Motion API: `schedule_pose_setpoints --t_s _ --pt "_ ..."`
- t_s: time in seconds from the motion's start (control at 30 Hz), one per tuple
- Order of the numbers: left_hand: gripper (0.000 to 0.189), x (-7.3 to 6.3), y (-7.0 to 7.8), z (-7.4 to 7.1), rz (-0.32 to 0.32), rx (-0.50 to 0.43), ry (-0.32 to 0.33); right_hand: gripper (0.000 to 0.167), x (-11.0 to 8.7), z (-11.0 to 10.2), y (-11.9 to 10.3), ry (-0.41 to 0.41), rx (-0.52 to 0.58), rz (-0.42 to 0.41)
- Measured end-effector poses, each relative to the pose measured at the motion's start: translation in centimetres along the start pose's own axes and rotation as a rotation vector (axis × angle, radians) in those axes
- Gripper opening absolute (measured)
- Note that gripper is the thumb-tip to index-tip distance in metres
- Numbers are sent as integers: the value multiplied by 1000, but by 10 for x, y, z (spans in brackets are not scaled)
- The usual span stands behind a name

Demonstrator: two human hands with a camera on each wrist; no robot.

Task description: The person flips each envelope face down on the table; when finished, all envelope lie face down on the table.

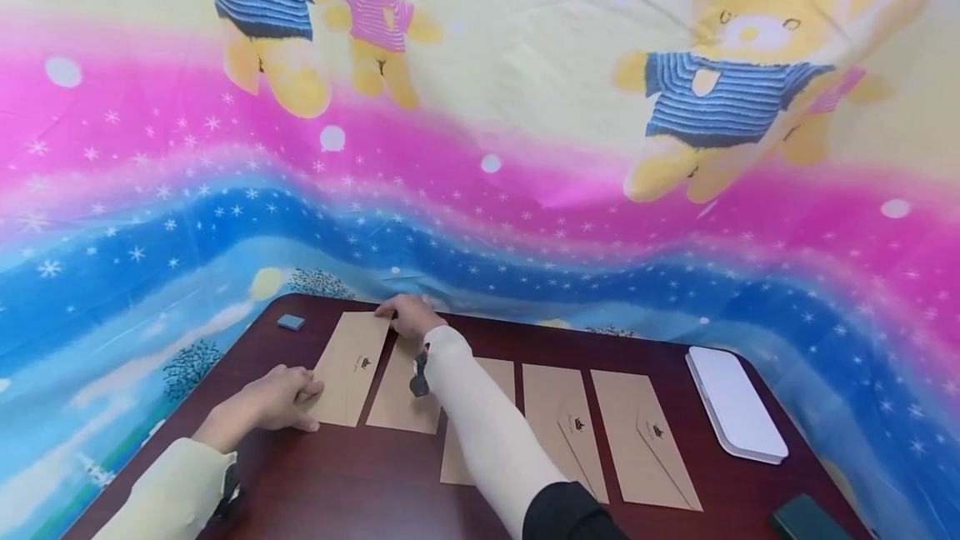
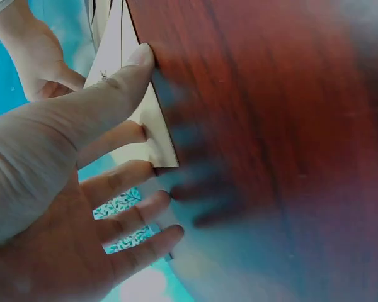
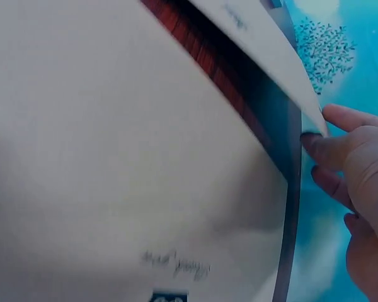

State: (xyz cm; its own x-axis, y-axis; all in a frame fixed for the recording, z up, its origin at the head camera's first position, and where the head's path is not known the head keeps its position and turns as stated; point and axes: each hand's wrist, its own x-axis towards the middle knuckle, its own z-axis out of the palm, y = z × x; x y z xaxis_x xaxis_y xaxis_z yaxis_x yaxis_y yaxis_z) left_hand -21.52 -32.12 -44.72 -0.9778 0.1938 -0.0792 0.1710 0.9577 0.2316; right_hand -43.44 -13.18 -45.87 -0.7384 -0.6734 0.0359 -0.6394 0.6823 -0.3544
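A row of kraft-brown envelopes with a small dark crown print lies on the dark red table. At the left end is the leftmost envelope (image 1: 347,373). My right hand (image 1: 411,317) pinches its far right corner between thumb and finger, and in the right wrist view that corner (image 3: 309,113) is raised off the table. My left hand (image 1: 279,398) is at the envelope's near left side, fingers spread and fairly straight; in the left wrist view the thumb (image 2: 140,56) lies at its near edge. The second envelope (image 1: 401,398) lies flat under my right wrist.
More envelopes (image 1: 562,407) continue to the right, one partly hidden by my right forearm. A white flat case (image 1: 735,402) lies at the right, with a dark green object (image 1: 810,519) nearer. A small blue block (image 1: 291,322) sits far left. Patterned cloth (image 1: 480,190) hangs behind the table.
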Motion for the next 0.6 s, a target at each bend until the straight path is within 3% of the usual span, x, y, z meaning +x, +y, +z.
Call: schedule_pose_setpoints --t_s 0.2,0.37,0.6 --pt "79 0 -6 1 -21 -19 1 27 -2 0 14 20 61 -62" --pt "78 2 -7 1 -2 -114 -10 26 -6 -3 20 32 120 -75" --pt "81 1 -6 -5 136 -333 -55 26 -8 -21 13 48 315 -85"
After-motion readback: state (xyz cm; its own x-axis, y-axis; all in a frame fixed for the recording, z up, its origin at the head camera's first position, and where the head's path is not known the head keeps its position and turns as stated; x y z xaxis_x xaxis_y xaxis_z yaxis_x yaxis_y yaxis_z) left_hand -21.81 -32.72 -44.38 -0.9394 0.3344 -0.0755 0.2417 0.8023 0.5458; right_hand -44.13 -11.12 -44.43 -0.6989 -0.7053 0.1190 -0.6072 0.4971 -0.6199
